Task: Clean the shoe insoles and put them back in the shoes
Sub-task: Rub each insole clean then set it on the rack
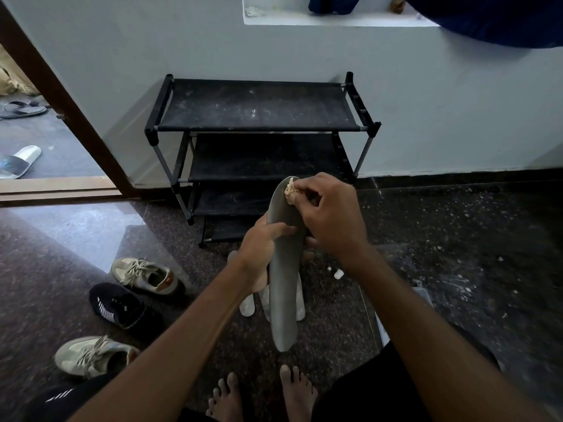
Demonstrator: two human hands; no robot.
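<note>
In the head view, I am holding the grey insole [285,287] up in the air in front of me, so I can get at its top side; my left hand [259,254] is wrapping its fingers [281,229] tight around the middle of it, so it does not wobble; my right hand [330,214] is pinching a small cloth wad [291,188] with fingers closed on it, and pressing it on the far tip of the insole, I think to rub the dirt off; more pale insoles [248,304] are lying on the floor [426,239] just under my hands, waiting near by; the tan shoes [146,275] and a dark shoe [117,306] are sitting on my left, well apart from the insole I am holding, open and ready to get them back; the black rack [259,123] is standing against the wall.
</note>
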